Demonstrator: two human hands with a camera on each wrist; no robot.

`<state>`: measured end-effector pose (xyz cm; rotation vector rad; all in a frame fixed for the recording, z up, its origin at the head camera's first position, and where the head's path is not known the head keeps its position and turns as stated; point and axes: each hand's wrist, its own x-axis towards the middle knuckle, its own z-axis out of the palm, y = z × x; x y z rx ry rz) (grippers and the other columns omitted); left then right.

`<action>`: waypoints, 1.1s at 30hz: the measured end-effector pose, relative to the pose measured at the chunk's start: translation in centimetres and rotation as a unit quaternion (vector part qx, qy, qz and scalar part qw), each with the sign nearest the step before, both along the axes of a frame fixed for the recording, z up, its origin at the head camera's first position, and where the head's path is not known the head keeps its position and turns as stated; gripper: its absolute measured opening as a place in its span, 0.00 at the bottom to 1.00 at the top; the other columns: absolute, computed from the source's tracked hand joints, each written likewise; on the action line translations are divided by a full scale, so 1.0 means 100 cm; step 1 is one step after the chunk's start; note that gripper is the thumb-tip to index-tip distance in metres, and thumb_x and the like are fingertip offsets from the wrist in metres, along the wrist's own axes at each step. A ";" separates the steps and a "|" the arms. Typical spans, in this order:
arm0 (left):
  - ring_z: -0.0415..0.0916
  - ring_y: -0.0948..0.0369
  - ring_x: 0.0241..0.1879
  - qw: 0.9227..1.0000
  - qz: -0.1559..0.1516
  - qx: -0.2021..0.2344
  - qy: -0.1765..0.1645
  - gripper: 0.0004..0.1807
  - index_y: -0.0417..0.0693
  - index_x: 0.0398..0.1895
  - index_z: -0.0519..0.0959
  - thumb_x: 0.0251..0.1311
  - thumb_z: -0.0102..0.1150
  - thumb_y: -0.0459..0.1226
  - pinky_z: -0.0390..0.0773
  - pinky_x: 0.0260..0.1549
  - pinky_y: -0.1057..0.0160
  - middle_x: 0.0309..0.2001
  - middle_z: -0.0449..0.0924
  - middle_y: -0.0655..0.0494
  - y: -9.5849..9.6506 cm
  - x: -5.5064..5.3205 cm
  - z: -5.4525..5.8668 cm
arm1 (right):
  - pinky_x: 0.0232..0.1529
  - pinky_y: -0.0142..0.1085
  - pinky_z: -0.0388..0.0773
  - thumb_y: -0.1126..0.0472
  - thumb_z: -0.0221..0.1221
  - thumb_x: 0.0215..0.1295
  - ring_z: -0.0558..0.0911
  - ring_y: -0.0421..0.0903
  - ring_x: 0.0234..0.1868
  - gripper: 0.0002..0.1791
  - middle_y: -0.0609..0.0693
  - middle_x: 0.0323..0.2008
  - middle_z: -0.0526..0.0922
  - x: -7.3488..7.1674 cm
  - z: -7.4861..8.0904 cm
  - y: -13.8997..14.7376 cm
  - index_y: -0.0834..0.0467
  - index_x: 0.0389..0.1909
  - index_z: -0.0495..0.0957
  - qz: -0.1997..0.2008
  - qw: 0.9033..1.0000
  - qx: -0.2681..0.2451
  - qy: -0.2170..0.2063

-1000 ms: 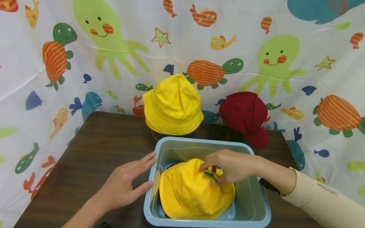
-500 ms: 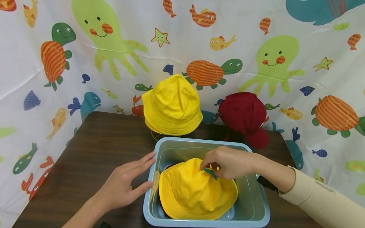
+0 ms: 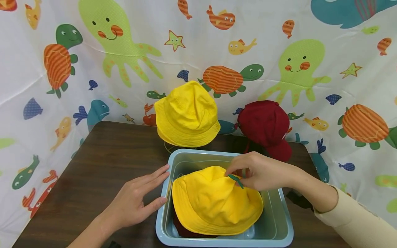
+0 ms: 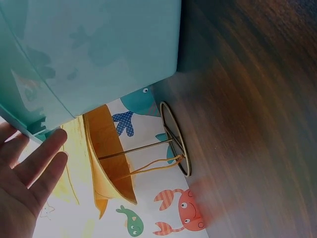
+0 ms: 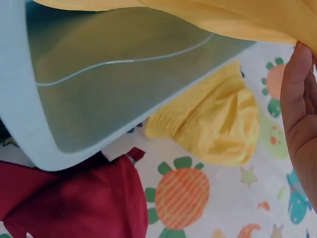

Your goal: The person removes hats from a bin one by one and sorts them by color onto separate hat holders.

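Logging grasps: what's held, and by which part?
Right hand pinches the yellow fabric bucket hat by its crown's top, near the green leaf-shaped tab; left hand holds nothing.

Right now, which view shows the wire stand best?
The left wrist view: there the wire stand clearly shows its ring base and a rod. Head view: only a sliver below the rear yellow hat. Right wrist view: none of it.
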<state>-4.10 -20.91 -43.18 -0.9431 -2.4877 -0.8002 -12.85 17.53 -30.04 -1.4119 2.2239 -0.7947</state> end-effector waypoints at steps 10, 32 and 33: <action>0.79 0.57 0.65 1.000 -0.001 0.002 -0.003 0.38 0.47 0.74 0.74 0.59 0.74 0.42 0.83 0.55 0.55 0.75 0.70 0.56 0.000 0.001 0.000 | 0.37 0.34 0.85 0.77 0.64 0.62 0.80 0.39 0.39 0.23 0.42 0.47 0.85 0.006 0.008 0.010 0.55 0.55 0.85 -0.032 0.999 -0.022 -0.004; 0.77 0.56 0.66 1.000 0.000 0.006 -0.027 0.39 0.47 0.74 0.74 0.58 0.74 0.42 0.84 0.54 0.49 0.76 0.69 0.56 0.000 0.001 0.003 | 0.28 0.32 0.81 0.78 0.67 0.61 0.79 0.38 0.37 0.24 0.42 0.46 0.85 0.010 0.029 0.015 0.53 0.55 0.84 -0.036 0.988 -0.125 0.086; 0.77 0.56 0.66 1.000 0.000 0.006 -0.026 0.39 0.48 0.75 0.74 0.59 0.74 0.42 0.84 0.54 0.49 0.76 0.69 0.56 0.000 0.001 0.002 | 0.28 0.32 0.80 0.77 0.68 0.61 0.79 0.38 0.36 0.24 0.42 0.45 0.85 0.010 0.030 0.015 0.52 0.55 0.84 -0.038 0.987 -0.129 0.089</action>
